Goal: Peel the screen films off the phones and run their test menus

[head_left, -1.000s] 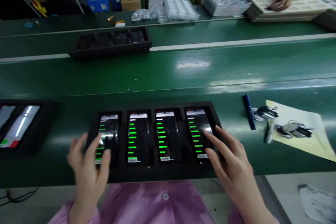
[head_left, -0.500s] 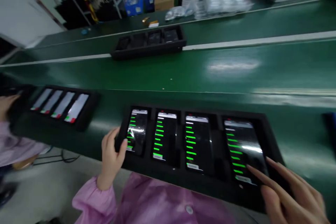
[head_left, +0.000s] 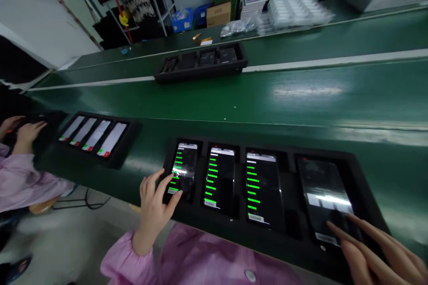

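Note:
In front of me a black tray (head_left: 290,236) holds several smartphones in separate slots. The leftmost phone (head_left: 184,167), the second phone (head_left: 220,177) and the third phone (head_left: 265,191) show green bars on dark screens. On the rightmost phone (head_left: 326,198) the screen is dark with a pale band across it. My right hand (head_left: 381,245) is open over that phone's lower part, index fingertip at the glass. My left hand (head_left: 155,205) is open at the tray's left end, its fingers apart over the leftmost phone's lower edge.
A second tray (head_left: 117,156) to the left carries several phones with light screens, and a co-worker's hands (head_left: 28,133) are beyond it. Across the green bench (head_left: 200,102) lies another black tray (head_left: 200,71). Clear plastic trays (head_left: 297,11) and a cardboard box (head_left: 219,14) stand behind.
The rightmost phone's green list has given way to a dark screen with a pale band. My left hand has shifted from the tray's edge onto the leftmost phone, fingers spreading.

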Motion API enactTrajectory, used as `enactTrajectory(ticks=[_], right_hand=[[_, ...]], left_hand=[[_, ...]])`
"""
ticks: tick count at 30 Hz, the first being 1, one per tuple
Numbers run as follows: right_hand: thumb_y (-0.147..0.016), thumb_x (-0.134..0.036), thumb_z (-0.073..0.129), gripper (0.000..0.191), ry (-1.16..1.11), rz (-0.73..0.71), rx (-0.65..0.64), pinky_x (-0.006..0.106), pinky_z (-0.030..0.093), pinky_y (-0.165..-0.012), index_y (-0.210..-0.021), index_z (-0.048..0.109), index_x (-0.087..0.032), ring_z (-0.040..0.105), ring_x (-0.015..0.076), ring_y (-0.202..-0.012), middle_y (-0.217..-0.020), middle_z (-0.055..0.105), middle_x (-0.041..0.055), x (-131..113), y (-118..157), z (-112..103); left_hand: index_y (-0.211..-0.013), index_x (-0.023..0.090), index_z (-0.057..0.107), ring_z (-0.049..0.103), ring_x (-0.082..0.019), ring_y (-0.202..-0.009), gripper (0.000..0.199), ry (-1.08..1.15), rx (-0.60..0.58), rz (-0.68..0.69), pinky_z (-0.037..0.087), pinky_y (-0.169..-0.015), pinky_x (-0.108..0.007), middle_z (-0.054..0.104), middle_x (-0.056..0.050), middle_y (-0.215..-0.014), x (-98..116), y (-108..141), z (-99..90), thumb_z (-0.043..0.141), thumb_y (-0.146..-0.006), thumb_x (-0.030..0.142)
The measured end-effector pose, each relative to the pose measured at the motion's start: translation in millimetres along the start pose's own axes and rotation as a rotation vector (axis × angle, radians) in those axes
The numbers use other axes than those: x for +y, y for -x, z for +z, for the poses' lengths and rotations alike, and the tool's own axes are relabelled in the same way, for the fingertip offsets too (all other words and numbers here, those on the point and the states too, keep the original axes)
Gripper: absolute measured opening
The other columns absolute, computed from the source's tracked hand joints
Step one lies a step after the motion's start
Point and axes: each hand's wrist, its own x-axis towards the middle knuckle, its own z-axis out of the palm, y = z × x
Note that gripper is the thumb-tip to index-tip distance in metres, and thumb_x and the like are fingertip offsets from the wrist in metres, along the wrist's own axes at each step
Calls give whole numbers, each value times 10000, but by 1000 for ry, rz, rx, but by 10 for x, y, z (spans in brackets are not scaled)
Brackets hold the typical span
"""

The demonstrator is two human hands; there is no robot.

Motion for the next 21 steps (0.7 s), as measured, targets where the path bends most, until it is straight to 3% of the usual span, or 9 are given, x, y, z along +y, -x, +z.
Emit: enactTrajectory(ticks=[4,8,16,21], right_hand=[[-1049,-393,522,308,124,-108,4,569,504,-931,-1164,777,-263,672,381,-1137,-1330,695,125,-170,-60,-77],[-1069,-368,497,332,181,-143,-3,543,497,-939,-1156,766,-194,662,375,-1142,-1323,687,152,-208,-75,-95],[-1033,-404,532,303,62,-69,24,584,477,-911,-1148,767,-251,674,399,-1085,-1320,696,131,-106,-27,-10],[-975,-391,604,247,24,0,58,632,478,-919,-1131,795,-370,691,409,-1061,-1288,726,112,-103,-16,18]], left_hand=[[-1367,206,619,626,-258,-1203,350,106,21,65,523,-1021,-414,649,-126,-1304,-88,128,19,576,-1050,346],[-1337,223,655,623,-251,-1178,308,89,20,86,533,-986,-394,657,-111,-1298,-153,199,72,574,-1048,292],[-1373,262,695,607,-269,-1191,360,47,-24,58,548,-978,-412,638,-125,-1351,-116,217,82,570,-1044,337],[-1374,299,716,580,-286,-1209,368,14,-46,17,526,-982,-420,630,-124,-1397,-84,248,153,576,-1036,347]])
